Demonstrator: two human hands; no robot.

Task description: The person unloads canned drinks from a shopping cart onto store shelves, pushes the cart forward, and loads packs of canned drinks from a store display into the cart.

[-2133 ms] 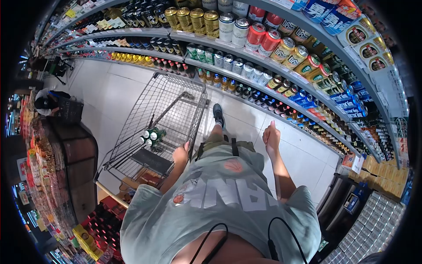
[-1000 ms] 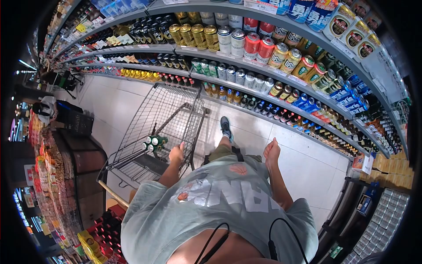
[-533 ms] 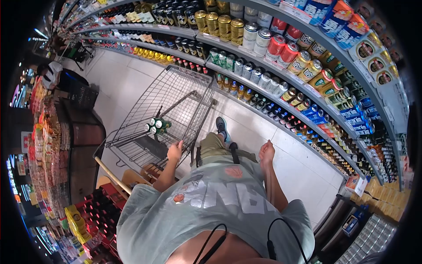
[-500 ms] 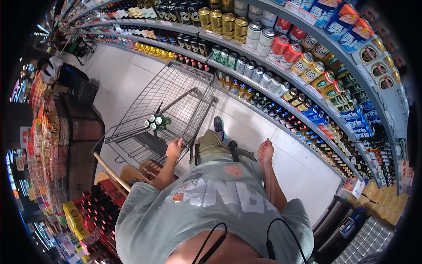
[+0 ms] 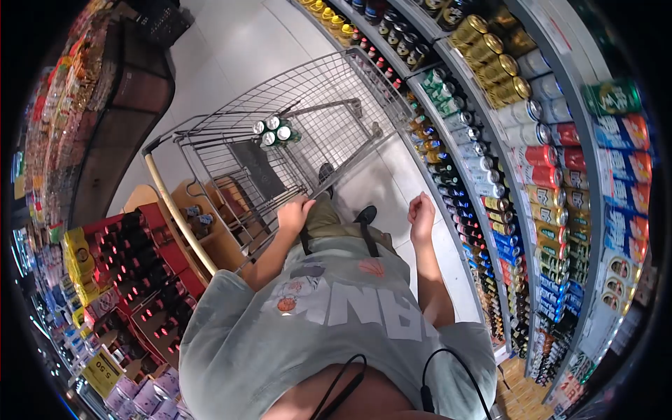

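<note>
A wire shopping cart [image 5: 257,168] stands in front of me, to the left, with a pale bar handle [image 5: 178,213]. Inside it, a pack of several green cans [image 5: 278,134] sits with silver tops facing up. My left hand [image 5: 295,214] is beside the cart's near side, fingers curled and thumb out; whether it touches the wire I cannot tell. I see nothing held in it. Raised on the right between my body and the shelves, my right hand [image 5: 421,217] has loosely curled fingers and appears to hold nothing.
Shelves of drink cans [image 5: 542,196] and bottles run along the right. Red crates of dark bottles [image 5: 140,259] stand at left, below wooden bins [image 5: 192,199]. A display of packaged goods [image 5: 77,119] lines the far left. Pale tile floor [image 5: 241,42] extends ahead.
My view has turned, so the shelves now stand more upright on the right. My left hand is higher and farther right in view, near the cart's side. The cans remain in the cart.
</note>
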